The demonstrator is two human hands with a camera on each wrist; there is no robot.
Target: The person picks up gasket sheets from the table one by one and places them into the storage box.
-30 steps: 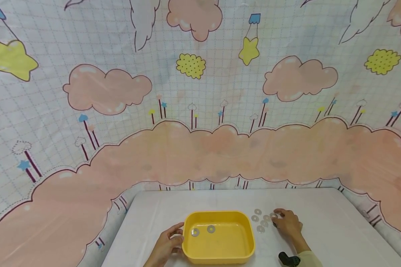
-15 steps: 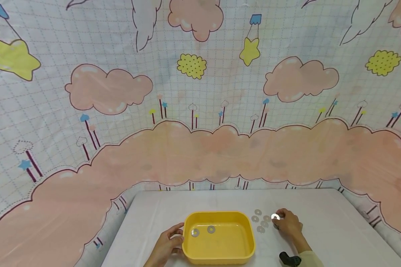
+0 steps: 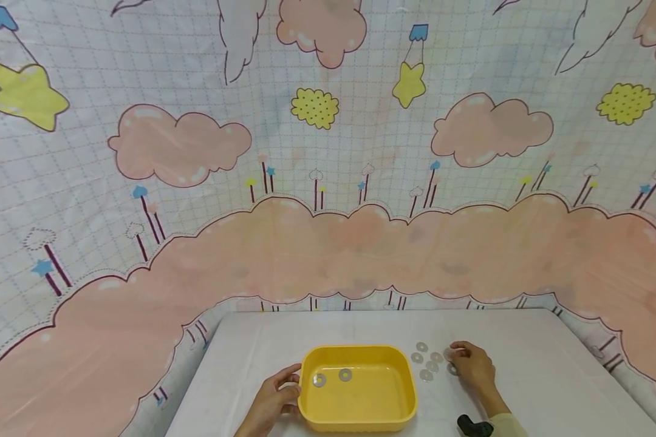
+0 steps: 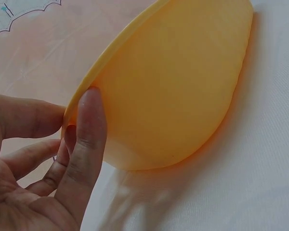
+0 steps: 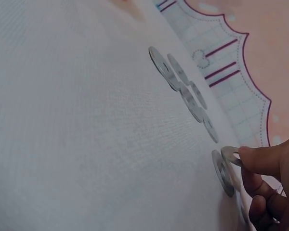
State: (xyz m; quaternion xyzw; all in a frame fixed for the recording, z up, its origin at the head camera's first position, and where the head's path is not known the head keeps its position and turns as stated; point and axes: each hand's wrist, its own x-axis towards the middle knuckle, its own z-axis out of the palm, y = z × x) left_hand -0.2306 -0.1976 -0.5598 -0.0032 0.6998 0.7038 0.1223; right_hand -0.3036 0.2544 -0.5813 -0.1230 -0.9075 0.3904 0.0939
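At about two o'clock from the yellow tray [image 3: 382, 394], the right hand [image 3: 472, 365] pinches a metal washer [image 5: 228, 157], probably light, stiff, slippery, best taken edgewise. The left hand [image 3: 273, 397] pinches the tray's rim [image 4: 116, 48].

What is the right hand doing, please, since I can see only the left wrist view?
Observer: In the right wrist view, the right hand pinches a washer.
Operator: Thank you; could you tell me whether anything lies inside the tray?
Observer: Yes, the head view shows two more washers in it, both towards its left side.
Operator: And would you kindly say whether any are on the table?
Observer: Yes, five washers are grouped between the tray and the right hand, with another washer close by that hand.
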